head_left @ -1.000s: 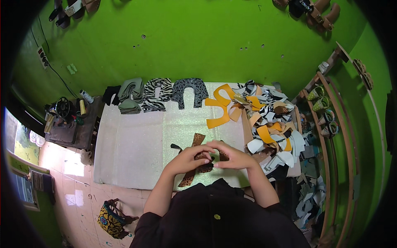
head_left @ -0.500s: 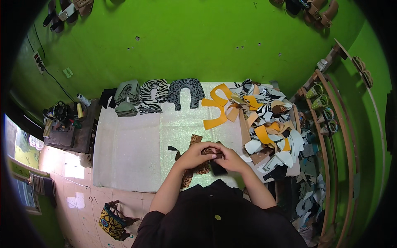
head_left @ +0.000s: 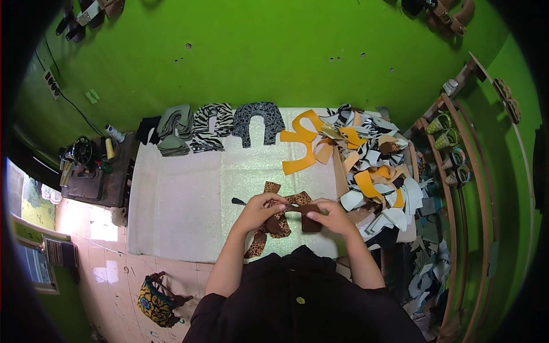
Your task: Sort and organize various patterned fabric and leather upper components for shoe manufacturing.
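Note:
Over the near part of the white table, my right hand is closed, thumb on top, on a dark brown cut piece. A narrow strip of that piece reaches across to my left hand, whose thumb and fingers pinch it. Under and around my hands lie leopard-print cut pieces; one sticks out beyond my left hand and another lies by my left wrist. A dark, slim handle-like thing shows just left of my left hand; the rest of it is hidden.
Along the table's far edge are grey-green stacked pieces, zebra-print pieces, a dark patterned piece and yellow U-shaped pieces. A heap of scraps fills the right side. A sewing machine stands left; shoe racks line the right wall.
My hands have moved apart, the right one to the right. The brown piece, mostly covered by my fingers before, is now spread between them.

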Motion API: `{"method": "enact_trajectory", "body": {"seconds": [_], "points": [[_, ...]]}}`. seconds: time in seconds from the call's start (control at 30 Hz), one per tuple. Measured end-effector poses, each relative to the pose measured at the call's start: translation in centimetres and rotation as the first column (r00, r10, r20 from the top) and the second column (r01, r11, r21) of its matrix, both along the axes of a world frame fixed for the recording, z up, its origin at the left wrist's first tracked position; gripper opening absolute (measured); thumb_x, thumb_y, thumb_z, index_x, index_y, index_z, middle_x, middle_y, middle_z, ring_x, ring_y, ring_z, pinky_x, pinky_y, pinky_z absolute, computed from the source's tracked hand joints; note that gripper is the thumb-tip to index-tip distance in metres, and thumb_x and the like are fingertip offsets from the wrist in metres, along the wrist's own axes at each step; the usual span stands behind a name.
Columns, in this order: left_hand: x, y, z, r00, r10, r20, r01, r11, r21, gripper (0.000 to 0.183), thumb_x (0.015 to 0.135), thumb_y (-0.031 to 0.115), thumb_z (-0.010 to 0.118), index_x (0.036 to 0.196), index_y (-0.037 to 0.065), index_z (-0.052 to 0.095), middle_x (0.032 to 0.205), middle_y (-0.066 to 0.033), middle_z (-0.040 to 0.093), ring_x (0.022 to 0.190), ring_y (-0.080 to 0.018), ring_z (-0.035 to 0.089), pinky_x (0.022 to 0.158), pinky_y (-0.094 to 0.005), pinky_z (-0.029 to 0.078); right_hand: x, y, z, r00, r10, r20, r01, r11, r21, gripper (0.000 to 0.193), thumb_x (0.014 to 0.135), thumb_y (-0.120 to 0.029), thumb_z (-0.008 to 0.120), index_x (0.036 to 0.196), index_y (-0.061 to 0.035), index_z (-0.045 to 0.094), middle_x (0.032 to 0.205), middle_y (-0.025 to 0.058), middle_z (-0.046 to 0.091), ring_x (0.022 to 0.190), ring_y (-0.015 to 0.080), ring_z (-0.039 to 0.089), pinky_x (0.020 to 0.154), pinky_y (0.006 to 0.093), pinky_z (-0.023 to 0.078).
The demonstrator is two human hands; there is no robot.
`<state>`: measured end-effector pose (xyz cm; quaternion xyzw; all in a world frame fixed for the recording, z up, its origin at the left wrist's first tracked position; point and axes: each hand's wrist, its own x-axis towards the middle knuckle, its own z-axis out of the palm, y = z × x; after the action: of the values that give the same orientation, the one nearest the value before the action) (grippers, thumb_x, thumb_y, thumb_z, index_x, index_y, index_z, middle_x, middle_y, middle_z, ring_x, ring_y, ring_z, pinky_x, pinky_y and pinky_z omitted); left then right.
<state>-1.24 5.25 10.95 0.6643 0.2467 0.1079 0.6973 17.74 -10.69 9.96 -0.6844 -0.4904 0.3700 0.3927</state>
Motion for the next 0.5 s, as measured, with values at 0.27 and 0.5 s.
{"method": "enact_trajectory", "body": {"seconds": [0.27, 0.5], "points": [[0.9, -0.2, -6.2, 0.941, -0.338, -0.004, 0.338, 0.941, -0.017, 0.02, 0.083, 0.01, 0.063, 0.099, 0.003, 0.056, 0.091, -0.002, 0.058, 0.083, -0.0066, 0.052, 0.075, -0.0214, 0.043, 0.0, 1.2, -1.7, 0.826, -0.392, -0.406, 0.443, 0.896, 0.036, 0.015, 0.089, -0.014, 0.056, 0.092, 0.0003, 0.057, 0.078, 0.0026, 0.061, 0.067, 0.0044, 0.055, 0.059, 0.02, 0.044], [2.1, -1.4, -4.0, 0.992, -0.028, 0.12, -0.018, 0.931, 0.365, 0.065, 0.074, 0.018, 0.073, 0.126, 0.007, 0.037, 0.123, -0.01, 0.043, 0.117, -0.0148, 0.039, 0.092, -0.0285, 0.035, -2.5, 1.6, 3.3, 0.98, 0.071, -0.186, -0.05, 0.992, 0.118, 0.022, 0.088, -0.016, 0.056, 0.1, 0.0016, 0.059, 0.082, 0.0062, 0.062, 0.072, 0.0101, 0.056, 0.065, 0.0241, 0.046]]}}
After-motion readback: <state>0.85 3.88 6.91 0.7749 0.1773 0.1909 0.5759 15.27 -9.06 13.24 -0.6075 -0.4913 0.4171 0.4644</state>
